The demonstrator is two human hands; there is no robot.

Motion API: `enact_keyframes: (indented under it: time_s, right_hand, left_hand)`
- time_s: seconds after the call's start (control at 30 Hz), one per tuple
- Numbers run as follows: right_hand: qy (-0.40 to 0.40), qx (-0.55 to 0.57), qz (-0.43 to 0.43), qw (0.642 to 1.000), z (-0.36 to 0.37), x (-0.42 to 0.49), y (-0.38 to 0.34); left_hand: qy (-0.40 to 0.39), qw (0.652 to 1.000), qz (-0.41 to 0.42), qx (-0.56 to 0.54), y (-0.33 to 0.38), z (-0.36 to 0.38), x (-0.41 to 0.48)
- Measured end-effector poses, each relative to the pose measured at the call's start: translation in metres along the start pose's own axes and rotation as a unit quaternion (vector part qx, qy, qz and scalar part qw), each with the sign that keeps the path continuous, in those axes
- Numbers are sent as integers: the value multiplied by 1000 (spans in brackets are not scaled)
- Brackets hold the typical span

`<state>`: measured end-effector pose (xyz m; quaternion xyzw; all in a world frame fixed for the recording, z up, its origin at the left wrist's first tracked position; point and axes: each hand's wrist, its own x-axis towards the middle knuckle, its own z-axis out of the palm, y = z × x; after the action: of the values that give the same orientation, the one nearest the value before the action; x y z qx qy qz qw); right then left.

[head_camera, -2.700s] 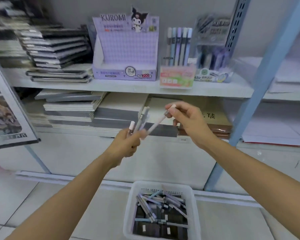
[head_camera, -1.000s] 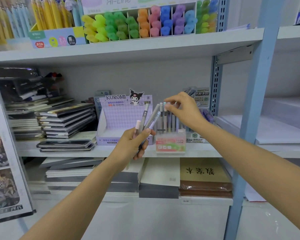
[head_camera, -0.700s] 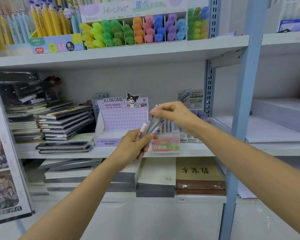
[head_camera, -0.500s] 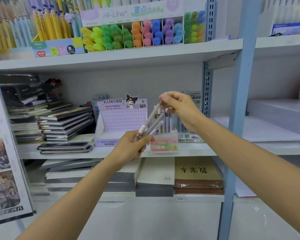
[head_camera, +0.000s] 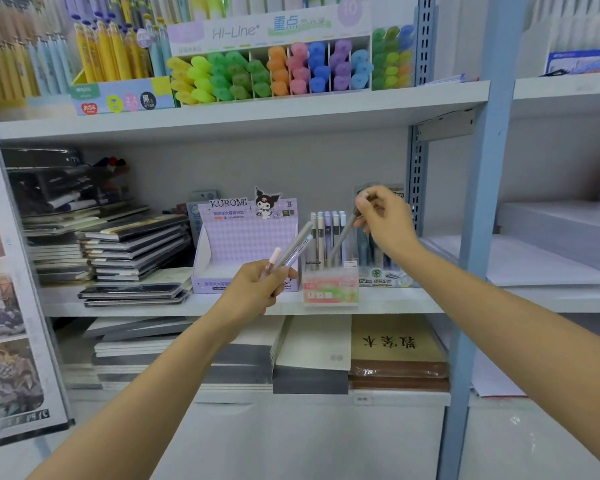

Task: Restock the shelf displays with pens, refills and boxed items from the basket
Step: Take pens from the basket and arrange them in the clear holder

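Head view. Against 0.5 s ago, the right hand [head_camera: 387, 223] has one grey pen [head_camera: 342, 239] clear of the bundle and over the pen holder [head_camera: 329, 285] on the shelf [head_camera: 395, 301]. Judged: it is about to be slotted in.

The fingertips pinch the pen's top end. It slants down-left from the grip, tip among the standing pens.

The left hand [head_camera: 253, 289] grips the spare pens [head_camera: 293, 245], just left of the holder.

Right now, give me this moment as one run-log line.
step: restocking pens | right grip: pinches grey pen top, tilted, lower end at pen holder | left grip: holds spare pens
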<state>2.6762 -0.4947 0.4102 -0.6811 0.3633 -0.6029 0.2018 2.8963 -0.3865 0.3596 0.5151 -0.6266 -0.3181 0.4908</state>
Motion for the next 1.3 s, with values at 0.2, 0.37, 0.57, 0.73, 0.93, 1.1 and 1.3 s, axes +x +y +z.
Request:
enact_keyframes:
  time_s: [0.2, 0.37, 0.57, 0.73, 0.93, 1.1, 1.3]
  right_hand:
    - [-36, -54, -15, 998, 13, -3, 18]
    - [-81, -100, -48, 990, 14, 4, 17]
    - [-118, -148, -74, 979, 16, 10, 15]
    - [-58, -114, -81, 988, 22, 7, 22]
    - [-80, -217, -66, 971, 27, 9, 28]
    - [-45, -91, -85, 991, 19, -9, 8]
    - [-260, 98, -66, 958, 16, -41, -30]
  left_hand:
    - [-5, 999, 8, 35, -6, -1, 2]
    - [-3, 999, 10, 46, -7, 0, 5]
    - [11, 988, 26, 149, -9, -2, 7]
    - [47, 969, 38, 239, -10, -5, 9]
    - [54, 956, 52, 282, -4, -4, 4]
    - [45, 957, 61, 280, 4, -5, -1]
    - [48, 952, 55, 298, 15, 5, -7]
